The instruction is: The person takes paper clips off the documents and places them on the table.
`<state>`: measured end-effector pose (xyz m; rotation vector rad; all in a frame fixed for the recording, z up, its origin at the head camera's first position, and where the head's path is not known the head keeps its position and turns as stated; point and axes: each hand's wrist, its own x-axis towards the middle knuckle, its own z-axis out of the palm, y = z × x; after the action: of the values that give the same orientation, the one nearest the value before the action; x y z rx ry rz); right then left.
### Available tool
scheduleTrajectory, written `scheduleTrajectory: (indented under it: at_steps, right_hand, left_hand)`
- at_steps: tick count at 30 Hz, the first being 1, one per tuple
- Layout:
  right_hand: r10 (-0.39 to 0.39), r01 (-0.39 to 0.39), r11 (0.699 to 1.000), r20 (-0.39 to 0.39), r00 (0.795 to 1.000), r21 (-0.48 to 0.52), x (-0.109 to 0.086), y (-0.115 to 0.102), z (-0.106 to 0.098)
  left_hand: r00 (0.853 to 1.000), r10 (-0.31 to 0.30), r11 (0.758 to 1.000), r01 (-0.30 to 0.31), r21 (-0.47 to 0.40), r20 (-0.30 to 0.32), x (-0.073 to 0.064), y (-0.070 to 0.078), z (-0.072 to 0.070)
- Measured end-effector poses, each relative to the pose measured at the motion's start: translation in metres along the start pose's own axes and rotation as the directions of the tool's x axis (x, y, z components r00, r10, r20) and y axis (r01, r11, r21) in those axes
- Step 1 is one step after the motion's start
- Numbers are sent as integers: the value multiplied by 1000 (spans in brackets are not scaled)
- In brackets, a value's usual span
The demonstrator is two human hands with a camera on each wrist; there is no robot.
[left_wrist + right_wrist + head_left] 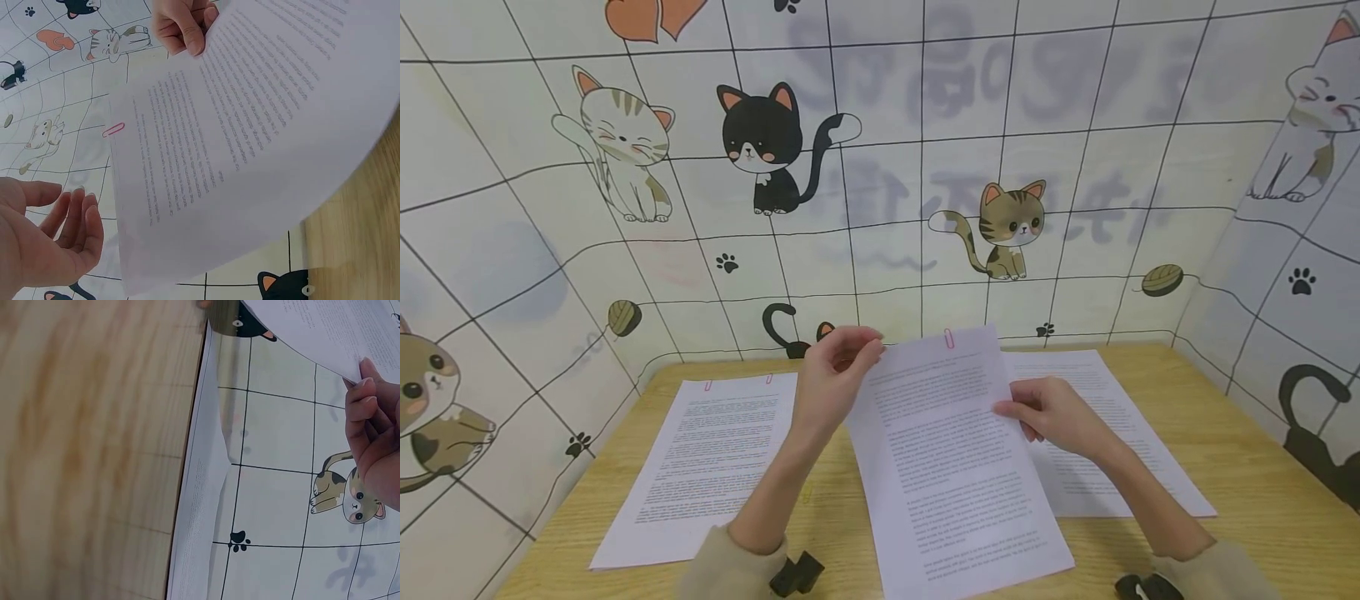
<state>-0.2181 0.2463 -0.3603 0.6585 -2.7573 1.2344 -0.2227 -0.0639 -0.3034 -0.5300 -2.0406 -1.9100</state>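
My right hand (1055, 417) pinches the right edge of a printed paper (955, 467), thumb in front and fingers behind. The paper is raised off the table and curves in the left wrist view. A pink paper clip (949, 338) sits on its top edge. Beside the top left corner is my left hand (837, 375). In the left wrist view the left hand (53, 234) has loosely bent fingers, a gap between thumb and fingertips, and stands apart from the paper. The right hand (378, 434) shows at the paper's edge in the right wrist view.
Another printed paper (722, 458) with two pink clips along its top lies on the wooden table (1262, 467) at left. A further printed paper (1120, 442) lies at right, partly behind the raised one. A yellow paper clip (807, 494) rests near the left forearm. A cat-patterned wall (887, 250) stands behind.
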Motion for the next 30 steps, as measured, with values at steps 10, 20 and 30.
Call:
scheduleTrajectory:
  at_steps: [10,20,30]
  right_hand:
    - [13,-13,1000,15,1000,-2,0,0,2]
    - [-8,8,1000,17,1000,2,0,-3,3]
    - [-21,21,999,4,1000,35,1,-7,5]
  left_hand:
    - [997,64,997,-66,33,52,7,6,21]
    - [983,162,978,-171,119,85,14,8,40]
    - [961,260,942,-273,195,90,17,7,53]
